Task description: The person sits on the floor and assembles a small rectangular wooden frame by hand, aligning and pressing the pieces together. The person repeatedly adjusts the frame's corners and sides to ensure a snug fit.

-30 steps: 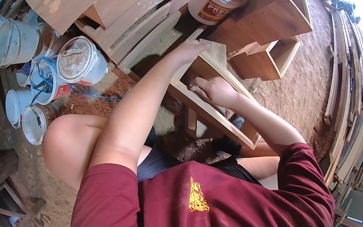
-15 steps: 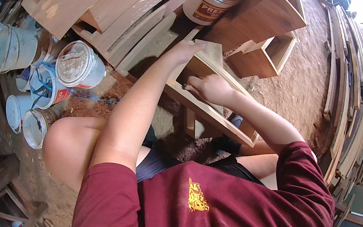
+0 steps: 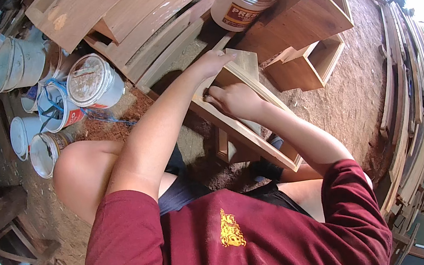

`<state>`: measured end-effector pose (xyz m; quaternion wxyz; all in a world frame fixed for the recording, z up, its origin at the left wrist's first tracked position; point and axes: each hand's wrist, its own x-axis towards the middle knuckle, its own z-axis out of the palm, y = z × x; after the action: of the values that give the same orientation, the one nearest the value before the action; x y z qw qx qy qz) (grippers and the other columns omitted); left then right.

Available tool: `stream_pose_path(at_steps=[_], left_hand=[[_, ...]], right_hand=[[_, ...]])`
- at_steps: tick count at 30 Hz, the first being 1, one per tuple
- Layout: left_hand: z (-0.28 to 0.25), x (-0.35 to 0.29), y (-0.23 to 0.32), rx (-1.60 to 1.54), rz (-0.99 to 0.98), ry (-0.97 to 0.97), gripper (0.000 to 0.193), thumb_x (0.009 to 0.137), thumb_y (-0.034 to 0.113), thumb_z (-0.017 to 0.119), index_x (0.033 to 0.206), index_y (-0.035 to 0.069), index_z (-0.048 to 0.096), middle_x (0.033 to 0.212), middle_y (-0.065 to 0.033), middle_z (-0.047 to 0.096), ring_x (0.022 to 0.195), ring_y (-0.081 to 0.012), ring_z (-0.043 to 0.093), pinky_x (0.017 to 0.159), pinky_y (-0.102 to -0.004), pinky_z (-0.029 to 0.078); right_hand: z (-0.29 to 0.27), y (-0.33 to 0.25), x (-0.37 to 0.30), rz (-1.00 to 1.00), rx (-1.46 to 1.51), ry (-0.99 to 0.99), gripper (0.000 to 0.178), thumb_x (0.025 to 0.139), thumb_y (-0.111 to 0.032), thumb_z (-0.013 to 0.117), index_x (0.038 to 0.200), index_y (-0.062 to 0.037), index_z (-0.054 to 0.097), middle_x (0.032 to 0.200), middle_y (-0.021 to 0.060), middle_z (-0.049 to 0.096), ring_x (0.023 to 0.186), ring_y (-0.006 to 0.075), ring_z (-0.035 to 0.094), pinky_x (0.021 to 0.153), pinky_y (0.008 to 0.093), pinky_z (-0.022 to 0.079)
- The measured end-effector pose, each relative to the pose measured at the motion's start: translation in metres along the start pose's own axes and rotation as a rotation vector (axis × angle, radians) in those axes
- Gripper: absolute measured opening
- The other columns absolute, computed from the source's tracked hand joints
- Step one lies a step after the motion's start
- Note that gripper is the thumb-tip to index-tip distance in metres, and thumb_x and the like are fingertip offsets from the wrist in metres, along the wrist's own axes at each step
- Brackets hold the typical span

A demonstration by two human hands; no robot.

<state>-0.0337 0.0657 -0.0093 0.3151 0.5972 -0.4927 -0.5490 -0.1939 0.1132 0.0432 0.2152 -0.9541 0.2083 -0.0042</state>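
Note:
A long, narrow wooden box like a drawer [image 3: 248, 139] is tilted between my arms, its open side toward me. My left hand [image 3: 210, 63] grips its far end, fingers bent over the edge and partly hidden. Inside the box, close to that same end, is my right hand [image 3: 237, 100]. Its fingers are curled and pressed against the inner side of the near board. Whatever the right fingers hold, if anything, is hidden. A pale flat board piece [image 3: 246, 64] shows just beyond the left hand.
Two more wooden boxes, a large one [image 3: 290, 14] and a smaller one [image 3: 306, 67], stand at the far right. Beside them is a lidded bucket [image 3: 239, 3] with a brush on top. More buckets [image 3: 95, 81] stand at left. Stacked planks [image 3: 404, 102] line the right.
My right hand has slid a little along the box's inside toward its far-left end. The left hand keeps its hold on the end. The view has shifted slightly.

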Motion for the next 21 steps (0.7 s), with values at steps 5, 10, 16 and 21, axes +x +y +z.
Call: stream_pose_path(at_steps=[5, 10, 16, 21], left_hand=[[-0.001, 0.009, -0.016, 0.029, 0.017, 0.005, 0.062, 0.094, 0.048, 0.062, 0.117, -0.009, 0.065, 0.113, -0.0243, 0.069, 0.102, -0.026, 0.064, 0.091, -0.038, 0.049], [-0.01, 0.011, -0.017, 0.155, 0.029, -0.009, 0.06, 0.097, 0.05, 0.059, 0.12, -0.005, 0.067, 0.116, -0.0177, 0.07, 0.109, -0.0231, 0.063, 0.099, -0.0362, 0.045], [-0.008, 0.011, -0.014, 0.113, 0.035, -0.023, 0.056, 0.099, 0.046, 0.057, 0.12, -0.005, 0.067, 0.118, -0.0161, 0.07, 0.111, -0.0225, 0.063, 0.1, -0.0347, 0.044], [-0.006, 0.004, -0.002, 0.102, 0.045, -0.05, 0.057, 0.099, 0.048, 0.056, 0.118, -0.005, 0.068, 0.117, -0.016, 0.07, 0.112, -0.0238, 0.063, 0.1, -0.0354, 0.043]], right_hand=[[0.018, 0.005, 0.015, -0.01, 0.074, 0.133, 0.026, 0.103, -0.034, 0.049, 0.099, -0.0091, 0.055, 0.068, 0.0201, 0.064, 0.066, 0.0425, 0.064, 0.061, 0.0546, 0.049], [0.013, 0.003, -0.029, 0.077, 0.083, 0.031, 0.029, 0.104, -0.038, 0.044, 0.102, -0.0104, 0.054, 0.072, 0.02, 0.065, 0.071, 0.0433, 0.065, 0.065, 0.0552, 0.05], [0.012, 0.015, -0.136, 0.188, 0.098, -0.042, 0.027, 0.1, -0.034, 0.054, 0.091, -0.008, 0.053, 0.066, 0.0187, 0.063, 0.066, 0.0407, 0.065, 0.06, 0.0509, 0.05], [0.019, 0.034, -0.226, 0.263, 0.042, -0.151, 0.025, 0.099, -0.033, 0.055, 0.091, -0.0085, 0.054, 0.067, 0.0143, 0.065, 0.065, 0.0375, 0.067, 0.06, 0.0492, 0.052]])
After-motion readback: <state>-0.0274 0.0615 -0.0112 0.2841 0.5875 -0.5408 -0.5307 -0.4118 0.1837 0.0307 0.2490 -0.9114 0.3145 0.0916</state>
